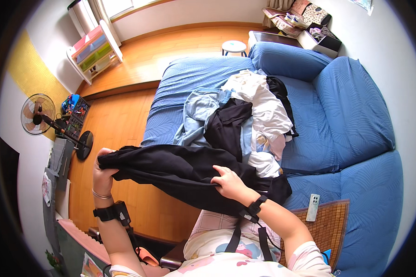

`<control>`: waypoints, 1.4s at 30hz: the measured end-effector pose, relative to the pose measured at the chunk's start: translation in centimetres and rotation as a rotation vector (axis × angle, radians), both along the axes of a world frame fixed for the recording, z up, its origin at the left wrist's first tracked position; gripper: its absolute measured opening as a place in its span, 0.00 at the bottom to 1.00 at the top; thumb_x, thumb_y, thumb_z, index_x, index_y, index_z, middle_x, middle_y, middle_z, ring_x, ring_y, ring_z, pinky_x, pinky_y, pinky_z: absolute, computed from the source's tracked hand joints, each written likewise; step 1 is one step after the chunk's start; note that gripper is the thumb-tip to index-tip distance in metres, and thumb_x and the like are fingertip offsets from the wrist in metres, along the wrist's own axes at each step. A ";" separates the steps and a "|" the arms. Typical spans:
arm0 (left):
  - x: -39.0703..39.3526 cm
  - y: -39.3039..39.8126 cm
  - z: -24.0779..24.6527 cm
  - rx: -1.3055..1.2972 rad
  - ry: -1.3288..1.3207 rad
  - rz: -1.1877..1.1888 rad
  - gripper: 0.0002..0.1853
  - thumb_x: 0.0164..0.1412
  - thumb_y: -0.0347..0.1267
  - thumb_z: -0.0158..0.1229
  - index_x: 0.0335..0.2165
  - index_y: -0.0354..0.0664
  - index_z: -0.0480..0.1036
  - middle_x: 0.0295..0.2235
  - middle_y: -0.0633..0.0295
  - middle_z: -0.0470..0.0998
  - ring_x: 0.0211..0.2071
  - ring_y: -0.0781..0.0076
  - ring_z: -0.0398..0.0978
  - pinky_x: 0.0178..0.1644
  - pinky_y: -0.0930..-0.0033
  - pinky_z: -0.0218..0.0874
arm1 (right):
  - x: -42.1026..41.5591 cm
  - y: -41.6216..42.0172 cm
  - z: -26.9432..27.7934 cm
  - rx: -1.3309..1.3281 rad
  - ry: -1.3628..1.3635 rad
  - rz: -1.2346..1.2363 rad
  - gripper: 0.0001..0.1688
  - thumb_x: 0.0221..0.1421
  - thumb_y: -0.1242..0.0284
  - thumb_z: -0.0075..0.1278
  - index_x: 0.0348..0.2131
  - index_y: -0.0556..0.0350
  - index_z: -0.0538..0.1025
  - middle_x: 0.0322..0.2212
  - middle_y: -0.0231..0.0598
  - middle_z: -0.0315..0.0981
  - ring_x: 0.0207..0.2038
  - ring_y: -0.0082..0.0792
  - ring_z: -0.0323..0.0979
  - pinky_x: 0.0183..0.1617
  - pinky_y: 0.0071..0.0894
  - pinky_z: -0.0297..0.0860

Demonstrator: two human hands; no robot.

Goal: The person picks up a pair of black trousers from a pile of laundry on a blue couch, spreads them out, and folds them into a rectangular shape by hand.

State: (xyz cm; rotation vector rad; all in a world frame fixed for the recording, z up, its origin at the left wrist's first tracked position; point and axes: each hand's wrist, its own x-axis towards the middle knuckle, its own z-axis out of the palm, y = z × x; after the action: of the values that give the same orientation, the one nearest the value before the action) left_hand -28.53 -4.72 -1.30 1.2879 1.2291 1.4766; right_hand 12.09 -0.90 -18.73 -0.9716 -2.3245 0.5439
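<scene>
A black cloth garment (180,166) is stretched out before me, its far end lying on the blue-covered sofa. My left hand (105,169) grips its gathered end at the left. Partway along the near edge, my right hand (227,180) pinches the fabric between thumb and fingers, index finger extended. Beyond the garment lies a heap of clothes: a dark garment (228,124), a light blue denim piece (201,107), a white garment (263,104) and a smaller white piece (264,164). Another black piece (280,93) shows at the heap's right side.
The blue sofa (353,104) extends right. A phone (312,207) lies by a brown woven mat (326,228). A standing fan (38,114), crates (77,117) and a drawer unit (95,52) stand left. A white-topped stool (234,46) stands beyond the sofa.
</scene>
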 end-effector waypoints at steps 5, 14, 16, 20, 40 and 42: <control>-0.1 -1.1 0.5 -0.025 -0.028 0.014 0.26 0.31 0.12 0.55 0.36 0.35 0.74 0.37 0.59 0.77 0.41 0.67 0.74 0.50 0.69 0.64 | -2.5 4.2 -0.1 -0.077 0.158 -0.133 0.07 0.41 0.76 0.54 0.27 0.56 0.78 0.41 0.45 0.75 0.43 0.50 0.74 0.47 0.44 0.71; 3.3 -1.9 6.1 -0.038 -0.012 -0.468 0.16 0.35 0.14 0.65 0.29 0.31 0.74 0.32 0.50 0.77 0.36 0.63 0.74 0.44 0.65 0.65 | -8.5 11.5 -2.8 -0.115 -0.197 0.180 0.17 0.41 0.66 0.56 0.34 0.49 0.82 0.58 0.44 0.65 0.63 0.56 0.55 0.63 0.51 0.59; 2.9 -2.1 5.7 -0.014 -0.042 -0.377 0.20 0.34 0.14 0.63 0.33 0.32 0.74 0.33 0.50 0.77 0.37 0.61 0.75 0.45 0.64 0.66 | -9.7 11.7 -3.8 -0.308 -0.212 0.217 0.16 0.40 0.66 0.54 0.30 0.54 0.81 0.46 0.48 0.73 0.51 0.54 0.68 0.53 0.47 0.67; 0.2 -2.1 4.5 -0.109 -0.050 0.071 0.25 0.33 0.13 0.54 0.37 0.35 0.75 0.36 0.62 0.78 0.39 0.70 0.75 0.50 0.71 0.65 | -8.5 10.2 -4.2 -0.271 0.054 0.180 0.14 0.40 0.66 0.52 0.24 0.59 0.77 0.29 0.49 0.74 0.37 0.55 0.72 0.43 0.49 0.70; 12.7 14.1 2.8 0.254 0.055 -0.142 0.18 0.46 0.12 0.61 0.37 0.38 0.76 0.43 0.63 0.75 0.45 0.72 0.72 0.52 0.75 0.63 | 25.1 7.6 21.5 0.952 -0.217 -0.774 0.15 0.60 0.69 0.49 0.22 0.55 0.67 0.23 0.44 0.66 0.29 0.47 0.66 0.45 0.48 0.66; 15.0 16.6 2.9 0.280 -0.047 -0.129 0.19 0.52 0.13 0.56 0.40 0.42 0.76 0.45 0.62 0.76 0.41 0.75 0.74 0.42 0.77 0.69 | 27.0 4.8 24.9 1.120 -0.266 -0.777 0.19 0.63 0.65 0.47 0.21 0.54 0.65 0.23 0.41 0.65 0.29 0.44 0.66 0.50 0.50 0.65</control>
State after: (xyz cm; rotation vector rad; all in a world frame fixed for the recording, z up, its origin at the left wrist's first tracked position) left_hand -13.56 11.86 1.62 1.4769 0.9137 1.6149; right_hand 39.05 3.93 6.18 -1.2055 -1.7334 -1.1184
